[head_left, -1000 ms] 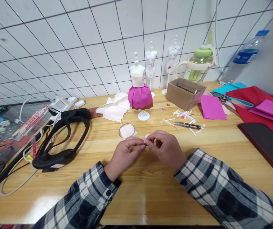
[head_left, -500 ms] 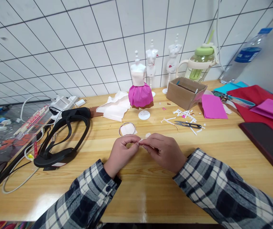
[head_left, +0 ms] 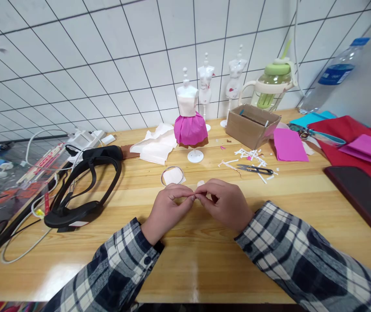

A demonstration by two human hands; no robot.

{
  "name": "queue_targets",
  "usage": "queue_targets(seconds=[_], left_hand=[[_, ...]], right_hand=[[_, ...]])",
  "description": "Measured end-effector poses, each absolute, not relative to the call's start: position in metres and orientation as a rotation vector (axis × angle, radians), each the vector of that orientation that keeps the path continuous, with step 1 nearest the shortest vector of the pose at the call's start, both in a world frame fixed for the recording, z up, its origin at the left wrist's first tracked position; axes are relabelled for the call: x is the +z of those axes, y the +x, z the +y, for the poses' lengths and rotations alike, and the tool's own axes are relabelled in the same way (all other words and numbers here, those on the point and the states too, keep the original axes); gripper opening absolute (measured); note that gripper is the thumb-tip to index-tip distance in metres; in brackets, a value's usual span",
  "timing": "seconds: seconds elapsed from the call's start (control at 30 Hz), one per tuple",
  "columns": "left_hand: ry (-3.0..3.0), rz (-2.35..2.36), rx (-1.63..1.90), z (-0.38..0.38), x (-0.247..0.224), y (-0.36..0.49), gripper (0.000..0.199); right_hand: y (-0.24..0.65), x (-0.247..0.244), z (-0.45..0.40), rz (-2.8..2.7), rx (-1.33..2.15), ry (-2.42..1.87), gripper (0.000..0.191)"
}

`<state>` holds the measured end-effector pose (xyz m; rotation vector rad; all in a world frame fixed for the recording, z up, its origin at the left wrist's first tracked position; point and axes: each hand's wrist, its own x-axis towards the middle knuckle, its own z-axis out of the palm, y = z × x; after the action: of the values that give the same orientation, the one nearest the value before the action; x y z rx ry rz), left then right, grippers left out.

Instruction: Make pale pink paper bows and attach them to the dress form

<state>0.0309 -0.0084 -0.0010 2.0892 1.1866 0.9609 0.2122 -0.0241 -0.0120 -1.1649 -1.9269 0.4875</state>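
Observation:
My left hand [head_left: 169, 210] and my right hand [head_left: 223, 203] meet fingertip to fingertip just above the table. Both are pinched closed, and whatever sits between the fingers is too small or hidden to make out. A small pale scrap [head_left: 200, 183] lies right behind my right fingers. Beyond my left hand, a thin ring [head_left: 162, 177] rests around and over a pale square of paper [head_left: 173, 176]. Farther back stands a white mini dress form [head_left: 188, 94] wearing a pale top and a pleated magenta skirt [head_left: 191, 130] over a brown layer.
Thread snips [head_left: 256, 169] lie by white paper strips [head_left: 253, 155] at right. Behind are a cardboard box [head_left: 248, 130], a lidded jug [head_left: 274, 86] and a bottle [head_left: 334, 78]. A phone [head_left: 360, 199] is far right; a black headset [head_left: 84, 190] with cables is left.
The fingertips have drawn together, and the small whitish bit seen between them before is now hidden. My right fingers have bent more. The view has shifted very slightly.

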Motion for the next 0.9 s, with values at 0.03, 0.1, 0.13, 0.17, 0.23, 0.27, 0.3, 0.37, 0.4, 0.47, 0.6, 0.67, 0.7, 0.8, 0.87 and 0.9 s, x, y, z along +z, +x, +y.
queue_targets(seconds=[0.03,0.1,0.13,0.17,0.23,0.27,0.3,0.37,0.4,0.47,0.6,0.67,0.7,0.8,0.87,0.9], left_hand=[[2.093,1.183,0.955,-0.008,-0.001,0.031,0.012],[2.084,1.173,0.943,-0.009,0.0,0.031,0.012],[2.077,1.166,0.94,-0.009,0.0,0.031,0.012],[2.068,1.158,0.938,-0.009,0.001,0.031,0.012],[2.052,1.142,0.933,-0.01,0.003,0.031,0.013],[2.046,1.133,0.928,-0.011,0.004,0.031,0.013],[2.043,1.124,0.921,-0.012,0.005,0.031,0.013],[2.044,1.113,0.906,-0.012,0.006,0.031,0.014],[2.045,1.113,0.901,-0.012,0.007,0.031,0.014],[2.044,1.122,0.9,-0.012,0.007,0.031,0.015],[2.028,1.134,0.917,-0.011,0.005,0.03,0.015],[2.023,1.133,0.915,-0.012,0.005,0.03,0.015],[2.022,1.132,0.913,-0.012,0.006,0.03,0.015],[2.021,1.132,0.908,-0.012,0.007,0.03,0.015],[2.025,1.137,0.907,-0.013,0.007,0.03,0.015],[2.03,1.136,0.907,-0.013,0.007,0.03,0.016]], right_hand=[[0.212,-0.012,-0.024,-1.905,0.515,-1.168,0.007],[0.211,-0.012,-0.022,-1.834,0.609,-1.17,0.005],[0.211,-0.012,-0.022,-1.782,0.684,-1.172,0.004],[0.21,-0.012,-0.021,-1.715,0.785,-1.172,0.005],[0.209,-0.012,-0.019,-1.531,1.037,-1.158,0.006],[0.209,-0.012,-0.017,-1.429,1.165,-1.144,0.008],[0.21,-0.013,-0.016,-1.334,1.274,-1.13,0.01],[0.212,-0.013,-0.011,-1.184,1.384,-1.12,0.015],[0.215,-0.013,-0.008,-1.131,1.383,-1.129,0.016],[0.224,-0.015,0.001,-1.057,1.303,-1.159,0.02],[0.256,-0.024,0.023,-1.218,0.906,-1.309,0.015],[0.271,-0.029,0.031,-1.442,0.528,-1.428,0.011],[0.277,-0.032,0.034,-1.514,0.394,-1.462,0.015],[0.283,-0.036,0.035,-1.616,0.095,-1.531,0.038],[0.277,-0.034,0.03,-1.659,0.036,-1.495,0.044],[0.271,-0.032,0.027,-1.684,0.053,-1.446,0.041]])
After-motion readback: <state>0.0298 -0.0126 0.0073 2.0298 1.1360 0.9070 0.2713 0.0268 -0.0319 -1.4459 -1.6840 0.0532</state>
